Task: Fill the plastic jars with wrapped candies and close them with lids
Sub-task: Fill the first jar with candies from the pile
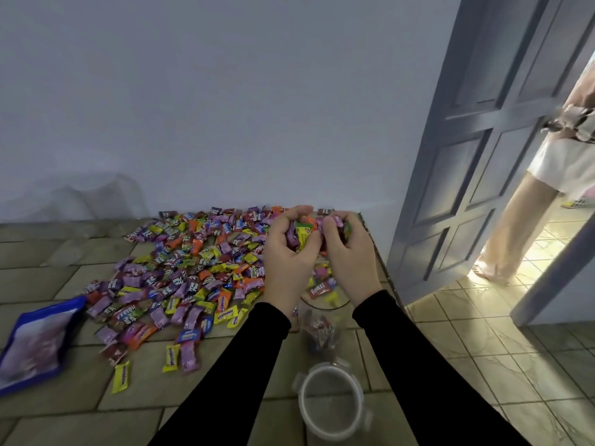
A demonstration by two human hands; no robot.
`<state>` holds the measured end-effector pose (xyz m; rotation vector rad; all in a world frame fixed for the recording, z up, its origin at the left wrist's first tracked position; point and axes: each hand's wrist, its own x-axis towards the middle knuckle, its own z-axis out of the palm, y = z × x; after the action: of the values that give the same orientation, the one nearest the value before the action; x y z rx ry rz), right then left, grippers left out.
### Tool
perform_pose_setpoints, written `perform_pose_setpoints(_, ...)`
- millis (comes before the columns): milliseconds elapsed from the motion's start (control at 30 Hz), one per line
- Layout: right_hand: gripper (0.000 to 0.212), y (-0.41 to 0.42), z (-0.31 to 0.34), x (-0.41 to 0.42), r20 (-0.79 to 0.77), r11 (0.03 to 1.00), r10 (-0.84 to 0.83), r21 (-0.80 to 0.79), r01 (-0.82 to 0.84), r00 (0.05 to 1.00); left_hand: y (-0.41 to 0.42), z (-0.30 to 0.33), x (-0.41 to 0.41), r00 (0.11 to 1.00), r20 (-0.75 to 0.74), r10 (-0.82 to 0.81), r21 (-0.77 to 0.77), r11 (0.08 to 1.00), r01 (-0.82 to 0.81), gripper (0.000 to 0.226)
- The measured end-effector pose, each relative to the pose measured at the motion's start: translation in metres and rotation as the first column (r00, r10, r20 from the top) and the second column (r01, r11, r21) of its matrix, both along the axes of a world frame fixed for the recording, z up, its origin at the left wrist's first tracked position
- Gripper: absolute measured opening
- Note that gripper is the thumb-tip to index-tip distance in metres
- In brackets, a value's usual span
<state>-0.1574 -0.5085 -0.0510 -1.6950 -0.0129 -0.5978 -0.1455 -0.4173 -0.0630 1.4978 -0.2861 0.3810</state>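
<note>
Cupping a bunch of wrapped candies between them, the left hand and right hand are both curled around the load and hover right over the open clear jar, which stands on the tiled floor beside the big candy pile. Doing this well probably means lowering close to the mouth and loosening the fingers gradually, so wrappers slide in rather than spill over the rim. A loose lid lies nearer the person for closing afterwards.
</note>
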Motion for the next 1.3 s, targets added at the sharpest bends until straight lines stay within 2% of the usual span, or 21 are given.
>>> perform_pose_setpoints(233, 0.021, -0.004, -0.004, 0.006, -0.047, 0.995, 0.018, 0.104, -0.013, 0.999, -0.001, 0.006, 0.0, 0.996, -0.007, -0.085, -0.037, 0.996, 0.085, 0.044)
perform_pose_setpoints(467, 0.042, -0.008, -0.005, 0.009, -0.063, 0.957, 0.134, 0.267, -0.113, 0.989, -0.001, 0.002, 0.007, 0.997, -0.001, -0.083, -0.017, 0.996, 0.083, 0.032)
perform_pose_setpoints(533, 0.032, -0.009, -0.005, 0.009, -0.024, 0.939, 0.168, 0.308, -0.152, 0.986, 0.0, -0.001, 0.01, 0.997, 0.008, -0.074, -0.002, 0.997, 0.074, 0.027)
perform_pose_setpoints(600, 0.011, -0.01, -0.004, 0.008, -0.001, 0.933, 0.205, 0.301, -0.196, 0.979, 0.001, -0.003, 0.011, 0.998, 0.008, -0.064, 0.026, 0.998, 0.063, 0.022)
perform_pose_setpoints(700, 0.016, -0.011, -0.006, 0.009, 0.012, 0.944, 0.222, 0.246, -0.218, 0.975, 0.001, -0.003, 0.011, 0.998, 0.022, -0.064, 0.046, 0.997, 0.063, 0.019)
perform_pose_setpoints(900, 0.015, -0.01, -0.011, 0.013, -0.018, 0.946, 0.222, 0.247, -0.211, 0.975, 0.0, -0.004, 0.012, 0.992, 0.016, -0.128, -0.03, 0.991, 0.129, 0.013)
perform_pose_setpoints(1067, 0.035, -0.01, -0.012, 0.011, 0.024, 0.918, 0.255, 0.307, -0.25, 0.967, -0.002, -0.004, 0.009, 0.976, 0.043, -0.213, -0.119, 0.969, 0.217, 0.016)
perform_pose_setpoints(1300, 0.025, -0.01, -0.012, 0.01, 0.051, 0.892, 0.245, 0.38, -0.246, 0.968, -0.001, -0.003, 0.009, 0.962, 0.077, -0.264, -0.189, 0.943, 0.274, 0.02)
